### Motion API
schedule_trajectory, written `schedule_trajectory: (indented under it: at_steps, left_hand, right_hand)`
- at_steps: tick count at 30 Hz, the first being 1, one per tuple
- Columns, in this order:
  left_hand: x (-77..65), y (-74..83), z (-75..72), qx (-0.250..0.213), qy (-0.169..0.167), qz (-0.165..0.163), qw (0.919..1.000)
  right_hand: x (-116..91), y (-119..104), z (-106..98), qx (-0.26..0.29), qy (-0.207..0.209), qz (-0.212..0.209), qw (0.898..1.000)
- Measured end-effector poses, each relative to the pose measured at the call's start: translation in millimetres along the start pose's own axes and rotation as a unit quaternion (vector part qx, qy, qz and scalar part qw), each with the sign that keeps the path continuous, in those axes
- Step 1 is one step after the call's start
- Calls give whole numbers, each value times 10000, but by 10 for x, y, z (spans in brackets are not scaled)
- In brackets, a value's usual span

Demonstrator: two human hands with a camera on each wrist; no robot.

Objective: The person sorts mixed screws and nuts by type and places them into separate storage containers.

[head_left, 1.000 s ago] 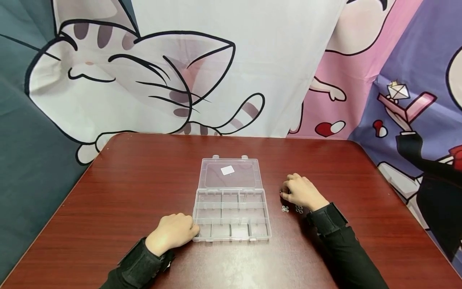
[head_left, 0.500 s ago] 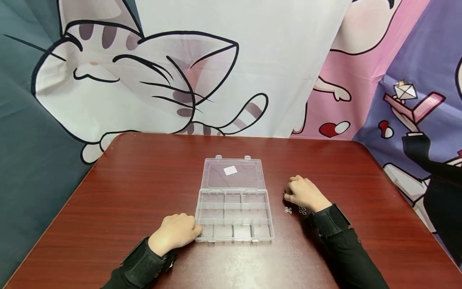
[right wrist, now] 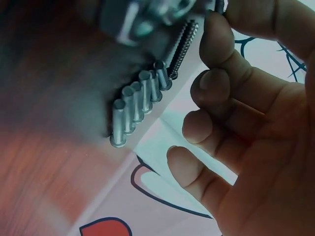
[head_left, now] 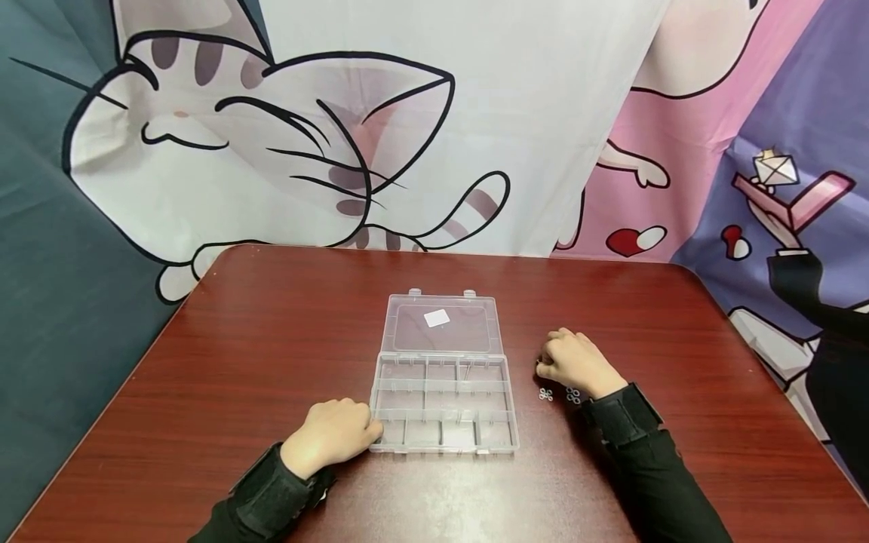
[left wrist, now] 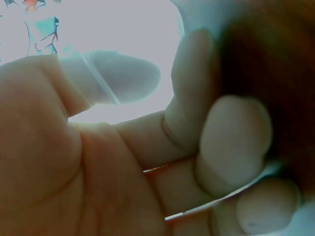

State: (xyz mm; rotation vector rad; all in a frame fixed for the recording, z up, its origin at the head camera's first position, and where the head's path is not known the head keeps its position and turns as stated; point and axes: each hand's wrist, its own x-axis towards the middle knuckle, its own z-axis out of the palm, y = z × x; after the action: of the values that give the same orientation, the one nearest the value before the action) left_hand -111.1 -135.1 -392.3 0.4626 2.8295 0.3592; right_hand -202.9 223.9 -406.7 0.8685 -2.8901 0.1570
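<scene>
An open clear plastic compartment box point(head_left: 444, 406) lies on the table, its lid point(head_left: 407, 332) folded back. My left hand point(head_left: 334, 434) grips its near left corner, thumb and curled fingers close around the edge; the left wrist view shows the thumb point(left wrist: 128, 76) at a transparent wall. To the right of the box, my right hand point(head_left: 577, 363) bends low over the table. In the right wrist view it pinches a small dark piece point(right wrist: 220, 6), mostly cut off by the frame's edge. Beside those fingers stand several headed metal pins point(right wrist: 129, 105) and dark threaded screws point(right wrist: 183, 46).
Two small clusters of nuts, one nearer the box point(head_left: 546, 394) and one by the right wrist point(head_left: 573, 396), lie on the reddish-brown table point(head_left: 305, 324). A white label point(head_left: 437, 317) sits on the lid. Printed cloth point(head_left: 529, 136) hangs behind the table.
The head view has turned slightly left, so the scene sits further right in it. Both hands keep their places, the left at the box corner, the right beside the nuts.
</scene>
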Motion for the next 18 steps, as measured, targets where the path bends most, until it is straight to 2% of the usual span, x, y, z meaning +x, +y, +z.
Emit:
schedule_trajectory:
  at_steps: [6, 11, 18]
  left_hand:
    - [9, -2, -9, -86, -43, 28, 10000]
    - [14, -7, -15, -82, -11, 64, 9999]
    - [17, -9, -16, -57, -64, 88, 9999]
  right_hand:
    - [34, 17, -58, 296, 64, 210, 9993]
    - [95, 0, -152, 324, 189, 325, 9988]
    - [186, -89, -182, 388, 133, 357, 9985]
